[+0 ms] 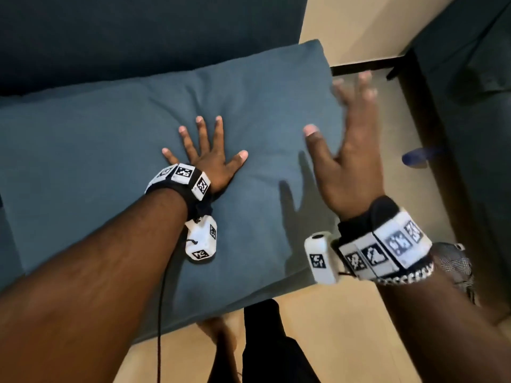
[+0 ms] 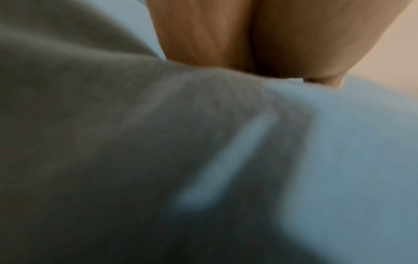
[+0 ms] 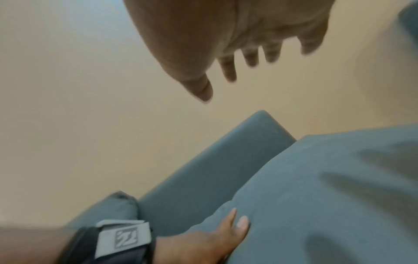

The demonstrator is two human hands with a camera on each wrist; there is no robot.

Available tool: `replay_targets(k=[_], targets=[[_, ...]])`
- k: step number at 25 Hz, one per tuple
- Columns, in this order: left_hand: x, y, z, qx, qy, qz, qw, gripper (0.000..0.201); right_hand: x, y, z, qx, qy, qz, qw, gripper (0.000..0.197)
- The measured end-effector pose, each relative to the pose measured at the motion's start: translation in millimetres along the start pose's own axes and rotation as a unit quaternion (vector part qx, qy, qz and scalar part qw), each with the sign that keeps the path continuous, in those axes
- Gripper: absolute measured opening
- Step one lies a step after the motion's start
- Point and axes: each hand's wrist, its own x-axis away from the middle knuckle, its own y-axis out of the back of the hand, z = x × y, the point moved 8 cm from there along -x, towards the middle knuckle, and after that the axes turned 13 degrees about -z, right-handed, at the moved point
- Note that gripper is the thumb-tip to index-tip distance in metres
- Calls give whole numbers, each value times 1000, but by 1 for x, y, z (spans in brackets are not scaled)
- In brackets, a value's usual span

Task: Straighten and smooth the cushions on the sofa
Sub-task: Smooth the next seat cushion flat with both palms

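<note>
A blue-grey seat cushion (image 1: 110,150) lies flat on the sofa, its right end reaching past the dark backrest (image 1: 138,31). My left hand (image 1: 206,153) presses flat on the middle of the cushion with its fingers spread. My right hand (image 1: 348,139) hovers above the cushion's right end, fingers straight and spread, blurred by motion, holding nothing; its shadow falls on the fabric below. In the left wrist view the palm (image 2: 237,35) meets the cushion (image 2: 339,160) close up. In the right wrist view the raised right hand (image 3: 226,44) hangs over the cushion (image 3: 316,196), and the left hand (image 3: 214,237) rests on it.
Beige floor (image 1: 345,327) lies in front of and to the right of the sofa. A second dark sofa or chair (image 1: 475,106) stands at the right, with a dark frame leg (image 1: 398,67) and a blue object (image 1: 420,157) on the floor beside it. My dark trouser leg (image 1: 265,341) is below the cushion's front edge.
</note>
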Motion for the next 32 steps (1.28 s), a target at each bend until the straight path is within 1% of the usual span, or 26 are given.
replay_targets(k=[1, 2, 3, 4, 5, 6, 7, 9, 11, 13, 14, 15, 16, 17, 18, 19, 20, 22, 24, 25, 26, 27, 28, 29, 31, 32], targets=[[5, 4, 1, 1, -14, -10, 1000, 86, 21, 9, 14, -13, 12, -73, 997, 64], [13, 4, 5, -10, -39, -23, 999, 83, 53, -2, 24, 12, 32, -73, 997, 65], [22, 5, 13, -33, -66, -37, 997, 82, 89, -35, 31, 65, 59, 1, 996, 67], [32, 5, 20, -60, -98, -46, 992, 83, 130, -76, 29, 143, 107, 114, 977, 68], [46, 5, 29, -91, -129, -51, 986, 84, 162, -103, 21, 210, 146, 192, 948, 68], [60, 4, 38, -118, -153, -61, 979, 84, 173, -117, 13, 242, 156, 231, 929, 67], [69, 6, 44, -134, -167, -71, 974, 81, 167, -116, 10, 243, 136, 241, 930, 66], [92, 14, 60, -106, -147, -79, 980, 74, 140, -87, 30, 125, 62, 203, 969, 63], [112, 19, 69, -68, -133, -103, 983, 69, 107, -32, 67, -29, 33, 88, 995, 58], [133, 20, 76, -63, -125, -141, 980, 68, 101, 17, 103, -112, 89, -99, 985, 56], [143, 19, 81, -67, -118, -163, 977, 67, 114, 16, 112, -141, 116, -138, 974, 57], [149, 17, 89, -73, -104, -185, 975, 67, 135, -3, 116, -131, 148, -116, 973, 61], [153, 17, 97, -72, -78, -203, 973, 68, 163, -39, 115, -66, 186, -31, 980, 66], [158, 20, 109, -63, -38, -215, 974, 69, 200, -80, 104, 27, 227, 78, 970, 70], [163, 22, 125, -51, 4, -223, 973, 69, 233, -108, 87, 99, 259, 158, 948, 72], [166, 24, 139, -45, 35, -237, 970, 69, 249, -122, 74, 138, 265, 205, 932, 71], [166, 26, 151, -45, 47, -243, 968, 68, 250, -122, 71, 132, 245, 216, 936, 69], [166, 28, 162, -35, 45, -247, 967, 65, 228, -94, 91, 25, 162, 179, 970, 66], [160, 29, 160, -28, 35, -253, 966, 64, 209, -49, 121, -114, 106, 66, 986, 63], [157, 27, 159, -27, 35, -249, 967, 65, 211, -31, 135, -172, 113, 10, 979, 59], [157, 27, 159, -27, 35, -246, 968, 65, 218, -29, 143, -182, 141, -17, 973, 57], [156, 26, 160, -26, 33, -247, 968, 66, 234, -44, 145, -130, 190, -2, 973, 57], [157, 25, 161, -22, 30, -243, 969, 66, 251, -72, 140, -47, 243, 68, 967, 61], [159, 24, 162, -19, 24, -227, 973, 68, 270, -105, 121, 39, 275, 159, 947, 68], [165, 19, 164, -31, 1, -205, 978, 74, 297, -147, 90, 138, 304, 275, 902, 76], [165, 18, 166, -46, -6, -203, 978, 76, 297, -152, 89, 150, 291, 291, 899, 75]])
